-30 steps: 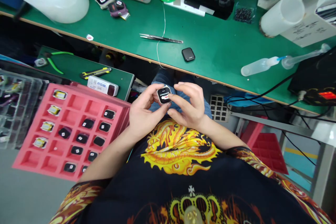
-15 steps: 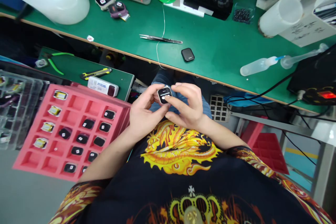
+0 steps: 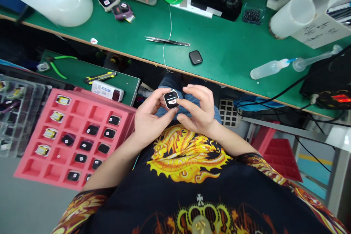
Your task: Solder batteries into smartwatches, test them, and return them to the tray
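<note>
Above my lap, my left hand grips a small smartwatch without a strap, its thumb and fingers around the edges. The lit screen faces up, dark with a row of small white marks and a white and red patch below. My right hand has its fingers apart, the index fingertip at the right side of the screen and the other fingers holding nothing. Beyond my hands, another black watch body lies on the green bench, near a pair of metal tweezers.
On my left stands a pink foam tray with watches in several pockets. A yellow cutter and green-handled pliers lie behind it. A clear squeeze bottle rests at the bench's right. The bench edge runs beyond my knees.
My right index finger has shifted slightly right across the watch screen, and a white and red patch now shows there. The left hand keeps its hold.
</note>
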